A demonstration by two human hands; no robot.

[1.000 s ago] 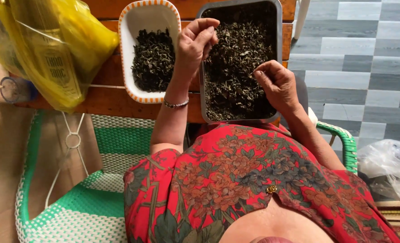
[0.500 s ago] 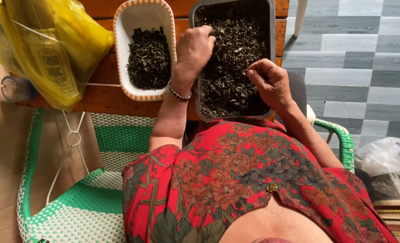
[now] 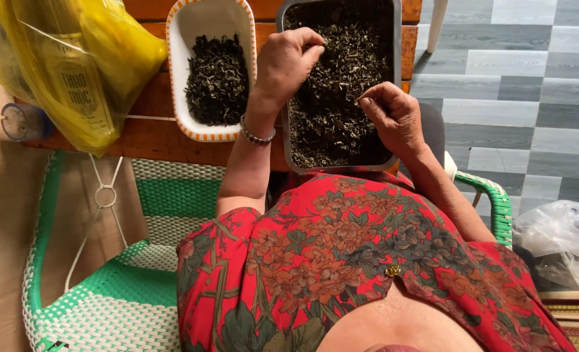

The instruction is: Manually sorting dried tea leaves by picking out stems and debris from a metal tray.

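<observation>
**Two hands picking through dried leaves in a metal tray**

The left hand (image 3: 288,62) rests knuckles-up on the dried dark leaves (image 3: 341,85) in the rectangular metal tray (image 3: 397,78), its fingers curled down and bunched narrow into the heap; whether a leaf sits between the fingertips cannot be told. The right hand (image 3: 393,114) hovers just over the near right part of the same tray, thumb and forefinger drawn close in a pinch, the other fingers loosely bent; what it holds, if anything, is too small to see.

The leaves look light, dry, curled and brittle. They would likely crumble under a hard squeeze and scatter if flicked, so a soft fingertip pinch on single pieces suits them, or a cupped hand for a heap. The tray is stiff and thin-walled, best taken by its rim.

Left of the tray stands a white oblong dish with an orange-striped rim (image 3: 172,78), holding a smaller mound of the same leaves. Both sit on a reddish wooden table (image 3: 152,133). At the far left lies a translucent yellow plastic bag (image 3: 107,52) with a tall printed yellow package inside. A crumpled clear plastic bag (image 3: 563,241) lies on the floor at the near right, beside a green-and-white woven chair (image 3: 133,300).
</observation>
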